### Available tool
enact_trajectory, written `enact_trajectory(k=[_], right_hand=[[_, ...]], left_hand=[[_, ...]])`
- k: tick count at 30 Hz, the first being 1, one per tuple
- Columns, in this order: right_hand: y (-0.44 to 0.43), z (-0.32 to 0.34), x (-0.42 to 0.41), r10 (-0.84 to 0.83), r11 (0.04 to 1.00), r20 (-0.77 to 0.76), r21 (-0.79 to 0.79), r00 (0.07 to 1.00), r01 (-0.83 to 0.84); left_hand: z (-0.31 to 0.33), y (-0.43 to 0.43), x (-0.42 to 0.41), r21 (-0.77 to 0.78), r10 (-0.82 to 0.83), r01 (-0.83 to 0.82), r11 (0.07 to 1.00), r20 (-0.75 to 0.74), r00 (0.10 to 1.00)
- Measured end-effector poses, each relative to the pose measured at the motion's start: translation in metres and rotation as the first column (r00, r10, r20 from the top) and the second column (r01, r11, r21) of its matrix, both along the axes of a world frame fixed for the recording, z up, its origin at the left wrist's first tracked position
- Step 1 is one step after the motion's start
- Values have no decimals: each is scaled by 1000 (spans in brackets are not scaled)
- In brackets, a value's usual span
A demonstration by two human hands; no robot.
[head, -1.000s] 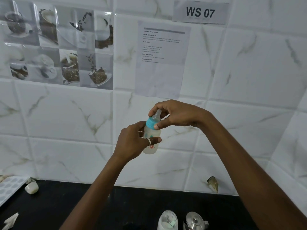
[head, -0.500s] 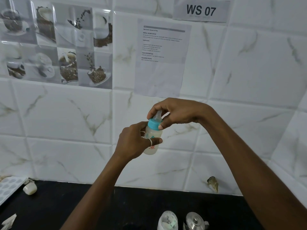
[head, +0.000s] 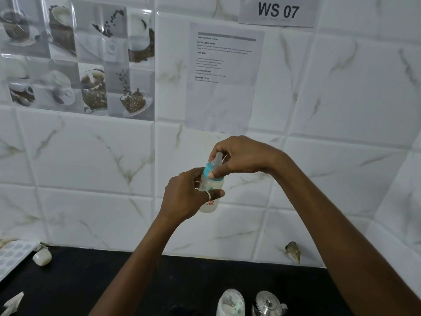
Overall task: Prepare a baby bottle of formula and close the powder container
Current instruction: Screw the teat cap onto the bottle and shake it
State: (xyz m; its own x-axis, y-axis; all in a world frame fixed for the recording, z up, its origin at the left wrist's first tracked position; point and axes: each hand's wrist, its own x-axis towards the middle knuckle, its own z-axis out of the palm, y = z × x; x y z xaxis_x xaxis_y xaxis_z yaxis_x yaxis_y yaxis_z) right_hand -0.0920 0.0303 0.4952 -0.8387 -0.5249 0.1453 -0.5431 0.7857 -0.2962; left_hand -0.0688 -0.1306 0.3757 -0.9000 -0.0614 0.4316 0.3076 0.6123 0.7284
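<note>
Little has shifted since the earlier frames: both hands keep the baby bottle (head: 210, 192) raised before the tiled wall, above the counter (head: 68, 281). Left hand (head: 184, 197) is closed around its near-upright body; right hand (head: 241, 158) pinches the teal collar (head: 208, 171) from above, nearest the nipple. Probably tightening along the bottle's long axis. A powder container (head: 230, 303) stands below, beside a steel kettle (head: 268, 303).
</note>
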Motion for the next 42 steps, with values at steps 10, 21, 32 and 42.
enact_trajectory(k=[10,21,32,42], right_hand=[[-22,-51,8,-383,924,-335,-132,861,360],[27,-61,-5,328,707,285,-706,901,-34],[23,-85,-12,403,562,241,-826,883,-32],[-11,-104,-3,-107,557,90,-820,990,135]], left_hand=[[-11,6,-2,4,35,-36,999,23,999],[11,-20,-2,254,-417,376,891,134,899],[5,-4,-1,259,-358,318,912,122,926],[-16,27,8,-33,193,-216,976,-329,924]])
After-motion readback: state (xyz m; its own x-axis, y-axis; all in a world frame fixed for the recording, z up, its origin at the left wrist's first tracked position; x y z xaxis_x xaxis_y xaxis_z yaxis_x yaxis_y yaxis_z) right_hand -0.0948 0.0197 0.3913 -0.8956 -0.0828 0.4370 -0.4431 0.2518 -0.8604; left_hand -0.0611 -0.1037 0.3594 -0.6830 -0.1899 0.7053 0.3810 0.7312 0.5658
